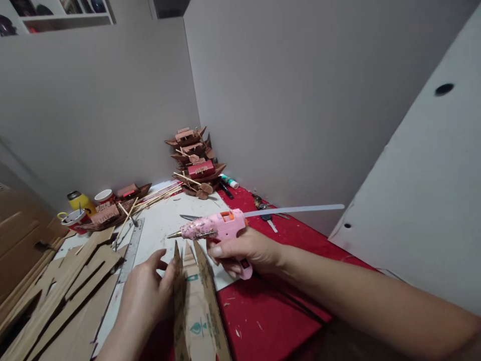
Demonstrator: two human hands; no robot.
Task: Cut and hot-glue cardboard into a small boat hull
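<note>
We've got a pink glue gun (220,226) gripped in our right hand (246,246), over the near-centre cardboard hull (197,311). Our left hand (147,283) is half-curled beside it; can't tell if it's pinching. Far left: yellow bottle (83,203), red cup (78,228) holding a thin stick (79,207).

The pink plastic glue gun (233,229) has glittery multicoloured speckles along its barrel and orange at the back; its glue stick (296,209) is milky white. Green printing marks the long, tapering tan cardboard piece (197,298). The smooth red table covering (263,316) shows pale flecks, and the stacked brown model boats (205,170) include one bright red roof.
</note>
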